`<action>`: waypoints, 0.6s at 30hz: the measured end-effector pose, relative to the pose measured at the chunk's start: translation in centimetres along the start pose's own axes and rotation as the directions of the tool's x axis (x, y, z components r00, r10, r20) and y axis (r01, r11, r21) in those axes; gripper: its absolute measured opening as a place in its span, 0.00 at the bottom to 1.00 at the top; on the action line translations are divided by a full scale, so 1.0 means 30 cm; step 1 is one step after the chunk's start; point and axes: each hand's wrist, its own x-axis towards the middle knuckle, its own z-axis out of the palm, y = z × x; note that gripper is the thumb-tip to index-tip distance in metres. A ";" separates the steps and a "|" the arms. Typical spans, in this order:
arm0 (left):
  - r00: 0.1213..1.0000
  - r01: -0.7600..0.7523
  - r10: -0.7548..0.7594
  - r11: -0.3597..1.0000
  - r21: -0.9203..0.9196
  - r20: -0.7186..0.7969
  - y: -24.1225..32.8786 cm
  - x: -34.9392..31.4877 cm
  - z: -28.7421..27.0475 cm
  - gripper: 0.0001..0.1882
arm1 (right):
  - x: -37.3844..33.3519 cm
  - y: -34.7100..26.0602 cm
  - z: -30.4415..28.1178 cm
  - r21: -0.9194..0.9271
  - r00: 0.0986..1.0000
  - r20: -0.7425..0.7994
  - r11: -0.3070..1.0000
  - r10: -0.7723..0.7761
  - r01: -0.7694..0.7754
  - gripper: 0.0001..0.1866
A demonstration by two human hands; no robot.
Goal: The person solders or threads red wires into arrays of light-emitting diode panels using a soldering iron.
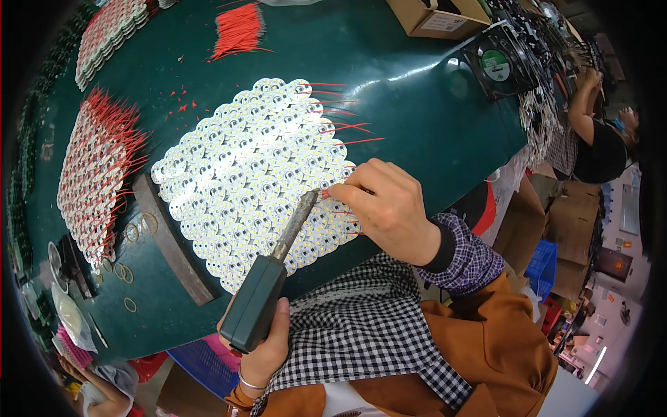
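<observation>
Nearest the body, the left hand [267,347] has its grip clenched around the dark green handle of a soldering iron [267,288], whose metal shaft slants up and to the right. The tip meets the near right edge of a sheet of round white LED boards [253,174] lying on the green bench [417,104]. Just beside the tip, the right hand [389,208] rests on those boards with fingers pinched together, apparently on a thin red wire, though the pinch itself is too small to make out clearly. Red wires stick out from the right edge of the sheet. A dark flat bar [174,240] lies along the sheet's left edge, with small rings beside it. Farther left sits another batch of wired boards [94,177]. Beyond, a bundle of red wires [237,29], a black fan [497,64] and a cardboard box [438,17].
</observation>
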 end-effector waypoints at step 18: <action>0.963 -0.091 0.045 0.983 -0.162 -0.267 -0.010 -0.060 0.012 0.12 | 0.013 0.001 -0.008 0.053 1.000 -0.005 0.999 0.011 -0.011 0.12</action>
